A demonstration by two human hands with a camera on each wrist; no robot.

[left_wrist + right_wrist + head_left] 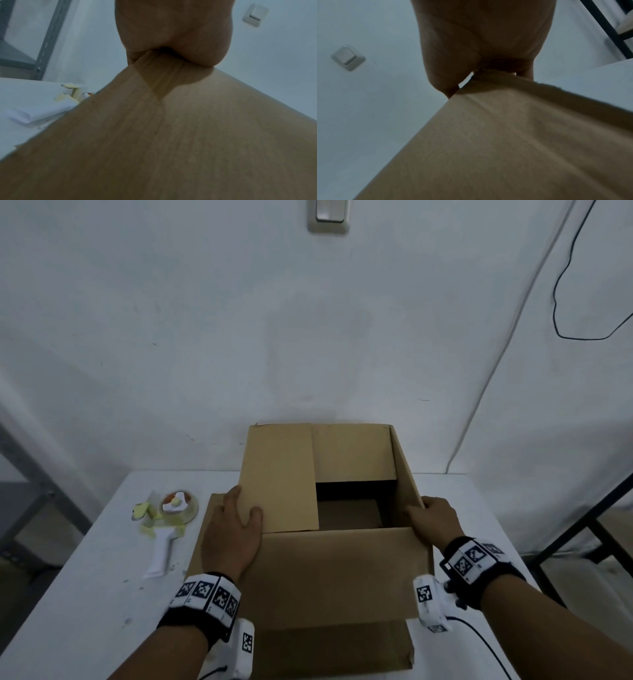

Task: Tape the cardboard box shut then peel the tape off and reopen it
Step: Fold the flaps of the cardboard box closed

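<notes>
A brown cardboard box stands on the white table, with its top partly open and a dark inside. The near flap and the far flap are folded inward. My left hand grips the left flap at its near left corner, thumb on top; the left wrist view shows the left hand closed on that flap. My right hand pinches the upright right flap, seen again in the right wrist view as the right hand on cardboard. A white-handled tape dispenser lies left of the box.
The wall is just behind the box, with a light switch and a black cable at the right. Grey metal shelving stands to the left and a black frame to the right. Crumpled yellowish tape bits lie by the dispenser.
</notes>
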